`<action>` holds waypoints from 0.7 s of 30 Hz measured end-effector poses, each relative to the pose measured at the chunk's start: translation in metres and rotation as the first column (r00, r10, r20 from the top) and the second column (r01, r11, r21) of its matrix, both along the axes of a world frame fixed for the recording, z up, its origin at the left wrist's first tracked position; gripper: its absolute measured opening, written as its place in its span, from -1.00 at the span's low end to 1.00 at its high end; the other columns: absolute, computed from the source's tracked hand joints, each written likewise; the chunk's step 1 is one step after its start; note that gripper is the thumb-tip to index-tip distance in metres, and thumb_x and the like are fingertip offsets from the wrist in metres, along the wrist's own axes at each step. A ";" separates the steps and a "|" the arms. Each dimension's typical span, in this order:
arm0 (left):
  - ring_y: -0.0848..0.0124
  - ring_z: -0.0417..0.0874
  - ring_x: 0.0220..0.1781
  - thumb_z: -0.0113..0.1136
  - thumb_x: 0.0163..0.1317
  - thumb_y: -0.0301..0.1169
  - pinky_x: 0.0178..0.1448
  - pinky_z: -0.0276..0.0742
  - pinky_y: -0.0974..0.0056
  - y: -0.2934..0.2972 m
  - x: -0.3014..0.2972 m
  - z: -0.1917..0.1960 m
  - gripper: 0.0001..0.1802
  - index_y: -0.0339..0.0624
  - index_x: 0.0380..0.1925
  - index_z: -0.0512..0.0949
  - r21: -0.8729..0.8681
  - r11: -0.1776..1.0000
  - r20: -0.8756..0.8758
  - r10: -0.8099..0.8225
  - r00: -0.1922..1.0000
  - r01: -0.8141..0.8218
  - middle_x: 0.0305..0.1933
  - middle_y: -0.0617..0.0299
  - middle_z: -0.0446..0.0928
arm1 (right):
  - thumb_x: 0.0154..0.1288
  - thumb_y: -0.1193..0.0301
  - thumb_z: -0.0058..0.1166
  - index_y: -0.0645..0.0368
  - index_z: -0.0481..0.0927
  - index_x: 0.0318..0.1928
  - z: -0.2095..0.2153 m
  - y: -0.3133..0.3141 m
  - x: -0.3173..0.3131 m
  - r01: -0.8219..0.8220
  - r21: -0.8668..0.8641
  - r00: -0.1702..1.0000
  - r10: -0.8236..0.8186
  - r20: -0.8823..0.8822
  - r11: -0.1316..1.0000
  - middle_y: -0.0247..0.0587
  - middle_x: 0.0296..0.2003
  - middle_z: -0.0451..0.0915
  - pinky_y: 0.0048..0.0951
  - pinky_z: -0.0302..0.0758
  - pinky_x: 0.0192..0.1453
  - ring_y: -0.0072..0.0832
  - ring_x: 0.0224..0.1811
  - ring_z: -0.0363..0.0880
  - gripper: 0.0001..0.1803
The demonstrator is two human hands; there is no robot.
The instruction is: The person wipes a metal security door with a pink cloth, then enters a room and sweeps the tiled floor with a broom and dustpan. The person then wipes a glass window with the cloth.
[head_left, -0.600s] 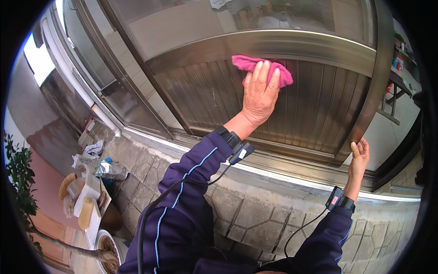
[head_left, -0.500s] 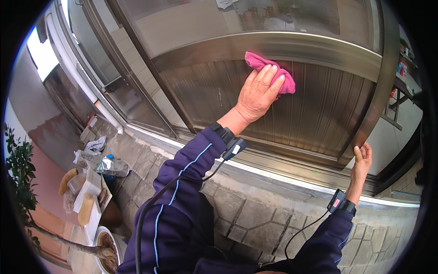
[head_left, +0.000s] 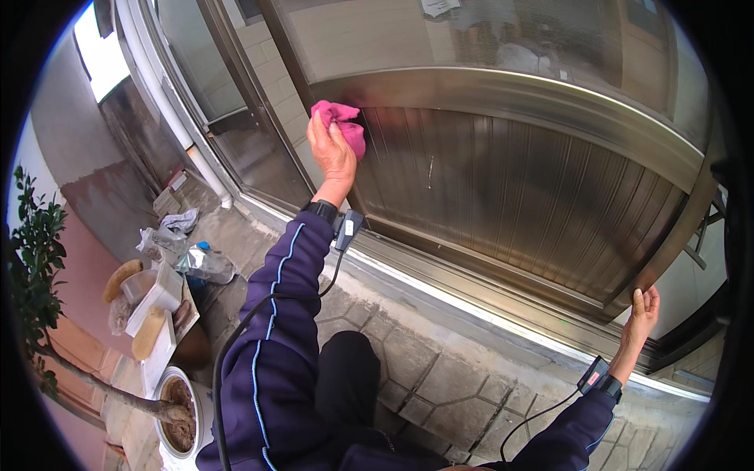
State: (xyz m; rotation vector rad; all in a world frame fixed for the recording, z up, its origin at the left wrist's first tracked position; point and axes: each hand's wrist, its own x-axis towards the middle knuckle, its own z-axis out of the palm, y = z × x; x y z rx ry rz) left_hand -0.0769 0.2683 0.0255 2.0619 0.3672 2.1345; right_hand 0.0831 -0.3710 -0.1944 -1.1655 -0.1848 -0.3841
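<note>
A bunched pink cloth [head_left: 355,140] is under my left hand [head_left: 333,163], whose fingers are closed over it. The cloth lies against the left upright of the metal-framed door [head_left: 510,188], near the top of its ribbed lower panel. At the door's lower right corner, my right hand [head_left: 640,318] grips the frame's outer edge with thumb and fingers. Some of those fingertips are hidden behind the edge. Dark wristbands with small cabled boxes sit on both wrists.
Below the door runs a metal track on a raised sill [head_left: 440,290], with stone paving [head_left: 448,385] in front. To the left stand a potted tree [head_left: 163,410], white trays with brushes [head_left: 149,334] and plastic bags [head_left: 208,263]. A white pipe [head_left: 161,102] runs down the wall.
My left hand has carried the pink cloth leftward across the panel to the door's left upright. My right hand still holds the lower right edge. The view has shifted somewhat.
</note>
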 end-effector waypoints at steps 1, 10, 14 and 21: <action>-0.04 0.39 0.19 -0.01 0.32 -0.42 0.24 0.32 0.07 0.011 -0.004 0.012 -0.55 -0.26 0.20 0.28 0.000 1.000 0.017 -0.001 1.000 0.001 0.15 -0.09 0.35 | 0.18 0.53 0.24 0.18 0.41 0.05 -0.001 -0.001 0.000 0.007 0.003 1.000 -0.007 -0.008 1.000 -0.31 -0.04 0.49 -0.59 0.32 0.15 -0.59 0.03 0.42 -0.57; -0.03 -0.02 0.48 -0.08 0.34 -0.21 0.49 -0.06 0.12 0.038 0.027 -0.023 -0.26 -0.31 0.38 -0.09 -0.133 0.991 -0.161 -0.044 0.986 0.023 0.45 -0.19 -0.07 | 0.29 0.51 0.13 0.23 0.40 0.10 -0.003 -0.001 -0.003 -0.032 -0.002 0.999 0.032 0.016 0.999 -0.29 0.03 0.51 -0.61 0.32 0.15 -0.63 0.03 0.46 -0.61; -0.02 0.03 0.47 -0.03 0.33 -0.30 0.45 0.07 0.12 0.021 0.013 -0.091 -0.28 -0.20 0.40 -0.08 -0.293 0.953 -0.318 -0.024 0.948 -0.074 0.47 -0.11 -0.08 | 0.29 0.51 0.12 0.24 0.39 0.12 -0.005 -0.004 -0.001 -0.035 -0.019 0.999 0.036 0.028 0.999 -0.28 0.05 0.50 -0.61 0.32 0.16 -0.61 0.05 0.45 -0.61; -0.03 0.36 0.17 0.07 0.23 -0.39 0.23 0.29 0.06 0.023 0.009 -0.066 -0.58 -0.37 0.06 0.39 -0.409 0.894 -0.325 0.044 0.945 -0.182 0.13 -0.27 0.30 | 0.30 0.50 0.11 0.25 0.37 0.14 -0.004 -0.005 -0.001 -0.029 -0.044 0.999 0.030 0.020 0.999 -0.26 0.06 0.48 -0.59 0.30 0.19 -0.58 0.09 0.43 -0.59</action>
